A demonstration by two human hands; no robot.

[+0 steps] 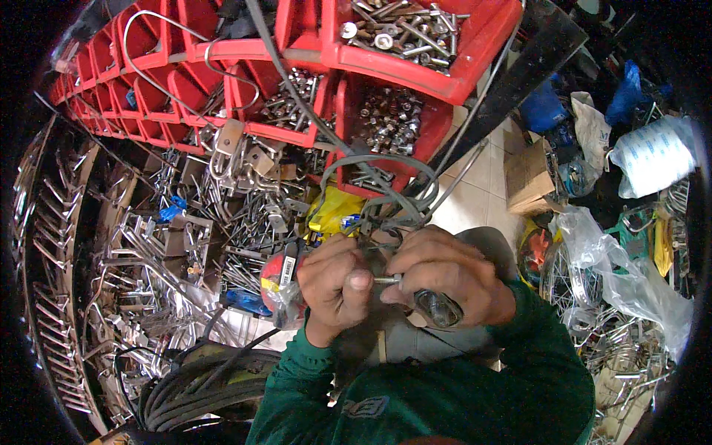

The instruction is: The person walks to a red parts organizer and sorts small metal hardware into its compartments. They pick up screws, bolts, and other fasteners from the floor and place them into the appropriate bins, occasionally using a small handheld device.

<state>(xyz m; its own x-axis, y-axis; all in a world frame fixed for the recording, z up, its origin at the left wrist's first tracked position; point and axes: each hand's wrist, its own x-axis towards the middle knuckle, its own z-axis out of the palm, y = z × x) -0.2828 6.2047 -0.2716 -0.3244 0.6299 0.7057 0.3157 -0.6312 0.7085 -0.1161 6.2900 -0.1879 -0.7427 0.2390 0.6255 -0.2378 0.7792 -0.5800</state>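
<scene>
Cluttered workshop floor fills the view, with pale tiles (475, 185) showing only in a small bare part near the middle. At the top edge stand red plastic bins (415, 52) full of bolts and nuts (393, 119), arranged in rows that bend toward the upper left corner. Below them, on the left side, lies a big heap of bent steel wire racks and brackets (148, 252), and a yellow bag (334, 208) sits just under the bins. At the lower left some black tyres (200, 378) are stacked. On the right side there are clear plastic bags (630, 274), a cardboard box (528, 176) and a spoked wheel (567, 278). Both forearms in green sleeves (445, 386) come from the lower edge and the hands meet in the middle of the picture. The left hand (334, 282) is closed around a small part that I cannot see clearly, its thumb pressing next to a short metal bolt (386, 280). The right hand (445, 274) is closed on a tool with a dark handle (439, 308), and its fingertips pinch the bolt from the other side. The bolt lies between the two hands, touching both. Grey cables (386, 178) loop just above the hands.
</scene>
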